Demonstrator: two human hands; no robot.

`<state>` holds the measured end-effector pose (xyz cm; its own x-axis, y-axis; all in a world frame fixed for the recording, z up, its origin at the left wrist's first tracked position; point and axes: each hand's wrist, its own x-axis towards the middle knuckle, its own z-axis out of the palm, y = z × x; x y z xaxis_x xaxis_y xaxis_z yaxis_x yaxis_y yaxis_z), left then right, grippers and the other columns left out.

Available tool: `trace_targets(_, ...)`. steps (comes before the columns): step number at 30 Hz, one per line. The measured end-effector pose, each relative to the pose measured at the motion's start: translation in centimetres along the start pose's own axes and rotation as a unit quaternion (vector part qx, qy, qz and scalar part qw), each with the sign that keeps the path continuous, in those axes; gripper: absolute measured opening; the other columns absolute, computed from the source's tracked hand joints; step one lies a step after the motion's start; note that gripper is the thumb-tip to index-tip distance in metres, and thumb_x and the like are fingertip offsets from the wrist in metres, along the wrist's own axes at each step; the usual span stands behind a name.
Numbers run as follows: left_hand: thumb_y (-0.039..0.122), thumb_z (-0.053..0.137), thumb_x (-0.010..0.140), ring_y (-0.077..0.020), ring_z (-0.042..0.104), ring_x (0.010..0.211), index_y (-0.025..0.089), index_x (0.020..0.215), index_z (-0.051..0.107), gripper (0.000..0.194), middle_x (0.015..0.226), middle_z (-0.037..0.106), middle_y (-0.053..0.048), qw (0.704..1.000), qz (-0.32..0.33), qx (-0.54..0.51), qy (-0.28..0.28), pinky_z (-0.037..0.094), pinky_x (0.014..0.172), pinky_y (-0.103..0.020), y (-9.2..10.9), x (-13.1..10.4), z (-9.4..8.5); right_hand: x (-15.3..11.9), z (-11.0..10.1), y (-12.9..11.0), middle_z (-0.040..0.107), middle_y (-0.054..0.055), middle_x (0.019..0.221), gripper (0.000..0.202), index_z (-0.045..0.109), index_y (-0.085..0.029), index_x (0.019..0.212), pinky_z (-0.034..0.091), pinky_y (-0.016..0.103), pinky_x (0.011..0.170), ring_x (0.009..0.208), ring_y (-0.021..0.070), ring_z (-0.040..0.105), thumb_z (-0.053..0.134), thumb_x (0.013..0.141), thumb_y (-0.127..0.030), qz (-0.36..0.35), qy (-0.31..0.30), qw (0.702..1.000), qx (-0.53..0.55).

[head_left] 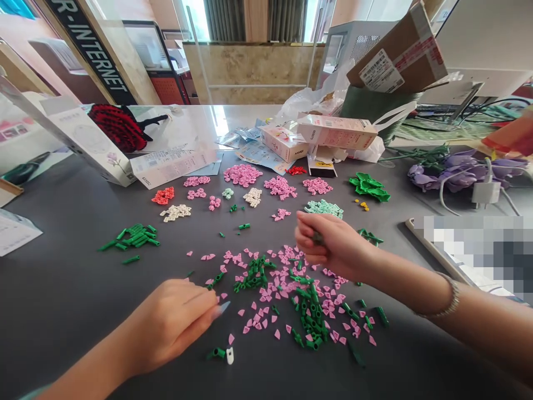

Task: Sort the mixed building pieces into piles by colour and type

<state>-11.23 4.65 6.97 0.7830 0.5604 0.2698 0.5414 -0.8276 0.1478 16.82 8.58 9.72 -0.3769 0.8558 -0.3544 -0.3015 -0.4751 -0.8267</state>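
My left hand (179, 316) is low over the table, its fingers curled and pressed together; what they hold, if anything, is hidden. Just beyond its knuckles lies a green tube piece (215, 279). My right hand (328, 241) is closed in a fist above the right side of the loose pieces, with a small dark bit showing among the fingers, too little to name. Between the hands spread many pink petal-shaped pieces (270, 289), mixed with a heap of green tube pieces (312, 316) and a cluster of green connectors (254, 275). A white piece (230, 355) lies nearer me.
Sorted piles include green sticks (137, 238), pink pieces (242, 175), mint pieces (323, 208) and green leaves (370, 186). Small boxes (337, 130) stand behind. At right are purple flowers (458, 172), a white charger (486, 191) and a pale-edged tray (433, 250).
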Motion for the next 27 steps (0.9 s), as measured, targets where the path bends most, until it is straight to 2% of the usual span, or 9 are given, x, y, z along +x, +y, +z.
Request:
trace_targets(4, 0.013, 0.029, 0.096, -0.0098, 0.045, 0.049, 0.019, 0.068, 0.046, 0.034, 0.056, 0.047, 0.005, 0.999, 0.030, -0.031, -0.002, 0.036, 0.055, -0.026, -0.6, -0.3, -0.1, 5.1, 4.6, -0.9, 0.028, -0.008, 0.051, 0.043, 0.034, -0.019, 0.057, 0.016, 0.022, 0.042, 0.043, 0.0046, 0.017, 0.036, 0.099, -0.031, -0.020, -0.091, 0.983, -0.156)
trace_targets(6, 0.013, 0.029, 0.096, -0.0103, 0.044, 0.048, 0.019, 0.068, 0.045, 0.033, 0.055, 0.046, 0.005, 0.998, 0.040, -0.041, 0.022, 0.034, 0.053, -0.026, -0.7, -0.4, 0.0, 8.1, 6.9, -1.0, 0.028, -0.008, 0.051, 0.045, 0.031, -0.019, 0.056, 0.019, 0.023, 0.044, 0.044, 0.0049, 0.020, 0.035, 0.099, -0.032, -0.061, -0.124, 0.949, -0.285)
trace_targets(7, 0.013, 0.029, 0.096, -0.0104, 0.043, 0.048, 0.019, 0.068, 0.045, 0.033, 0.055, 0.046, 0.005, 0.997, 0.045, -0.044, 0.036, 0.033, 0.052, -0.027, -0.8, -0.5, 0.0, 9.6, 8.0, -0.9, 0.031, -0.007, 0.052, 0.047, 0.030, -0.019, 0.055, 0.022, 0.024, 0.047, 0.045, 0.0051, 0.024, 0.038, 0.099, -0.032, -0.098, -0.147, 0.908, -0.380)
trace_targets(10, 0.014, 0.028, 0.097, -0.0108, 0.041, 0.047, 0.018, 0.066, 0.045, 0.035, 0.054, 0.044, 0.005, 0.997, 0.055, -0.034, 0.046, 0.032, 0.051, -0.027, -0.5, -0.4, 0.0, 13.5, 10.8, -0.2, 0.041, -0.003, 0.055, 0.045, 0.037, -0.017, 0.053, 0.028, 0.026, 0.055, 0.054, 0.0078, 0.035, 0.047, 0.096, -0.029, -0.239, -0.190, 0.692, -0.654)
trace_targets(12, 0.015, 0.028, 0.098, -0.0115, 0.039, 0.046, 0.018, 0.064, 0.045, 0.038, 0.053, 0.044, 0.004, 0.996, 0.070, -0.027, 0.053, 0.030, 0.049, -0.029, -0.3, -0.4, -0.1, 15.4, 12.1, 0.5, 0.054, 0.002, 0.065, 0.038, 0.051, -0.015, 0.064, 0.031, 0.027, 0.057, 0.061, 0.0115, 0.047, 0.043, 0.097, -0.031, -0.267, -0.202, 0.566, -0.754)
trace_targets(14, 0.016, 0.028, 0.098, -0.0123, 0.037, 0.046, 0.018, 0.062, 0.044, 0.040, 0.052, 0.043, 0.003, 0.994, 0.083, -0.021, 0.061, 0.027, 0.047, -0.030, -0.1, -0.4, -0.1, 16.7, 12.9, 1.4, 0.062, 0.008, 0.078, 0.036, 0.060, -0.012, 0.083, 0.036, 0.028, 0.059, 0.070, 0.0169, 0.057, 0.038, 0.099, -0.034, -0.278, -0.203, 0.469, -0.814)
trace_targets(16, 0.016, 0.026, 0.099, -0.0126, 0.036, 0.045, 0.018, 0.060, 0.043, 0.042, 0.051, 0.043, 0.003, 0.994, 0.086, -0.012, 0.061, 0.026, 0.047, -0.030, 0.0, -0.4, -0.2, 17.5, 13.3, 2.1, 0.065, 0.013, 0.087, 0.037, 0.062, -0.009, 0.095, 0.040, 0.030, 0.061, 0.079, 0.0212, 0.062, 0.036, 0.100, -0.035, -0.291, -0.207, 0.410, -0.839)
trace_targets(18, 0.017, 0.024, 0.099, -0.0128, 0.037, 0.045, 0.018, 0.060, 0.044, 0.044, 0.051, 0.044, 0.003, 0.995, 0.084, -0.001, 0.051, 0.027, 0.046, -0.030, 0.0, -0.4, -0.3, 18.0, 13.4, 2.7, 0.066, 0.014, 0.090, 0.036, 0.061, -0.008, 0.099, 0.043, 0.031, 0.064, 0.085, 0.0230, 0.063, 0.035, 0.101, -0.033, -0.304, -0.217, 0.387, -0.843)
trace_targets(27, 0.017, 0.023, 0.099, -0.0135, 0.035, 0.044, 0.018, 0.060, 0.044, 0.045, 0.051, 0.044, 0.003, 0.995, 0.088, 0.013, 0.049, 0.026, 0.044, -0.031, 0.2, -0.6, -0.6, 18.1, 13.4, 3.5, 0.062, 0.018, 0.105, 0.034, 0.055, -0.007, 0.112, 0.046, 0.033, 0.062, 0.088, 0.0247, 0.065, 0.032, 0.101, -0.029, -0.330, -0.208, 0.342, -0.855)
